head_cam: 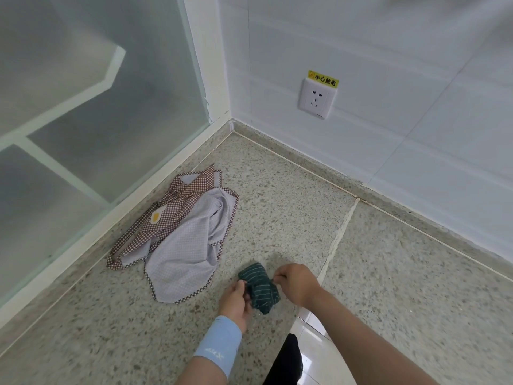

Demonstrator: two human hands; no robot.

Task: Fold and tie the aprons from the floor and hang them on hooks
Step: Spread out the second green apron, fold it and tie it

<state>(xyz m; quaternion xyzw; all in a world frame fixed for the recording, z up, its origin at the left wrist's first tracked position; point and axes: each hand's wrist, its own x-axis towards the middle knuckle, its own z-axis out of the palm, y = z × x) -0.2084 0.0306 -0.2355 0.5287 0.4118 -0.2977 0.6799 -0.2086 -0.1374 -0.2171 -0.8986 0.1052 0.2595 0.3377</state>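
Hands close on a small rolled green striped apron (261,291) down at the speckled floor (388,273). The left hand (234,301), with a pale blue wristband (219,343), curls its fingers round the bundle's near-left edge, and the right hand (298,283) pinches its right side. Just beyond lies a brown checked apron (180,237), crumpled, its left edge close along the base of the frosted glass partition (83,107). Bare floor stretches right to the white wall (388,134) and its socket (316,98).
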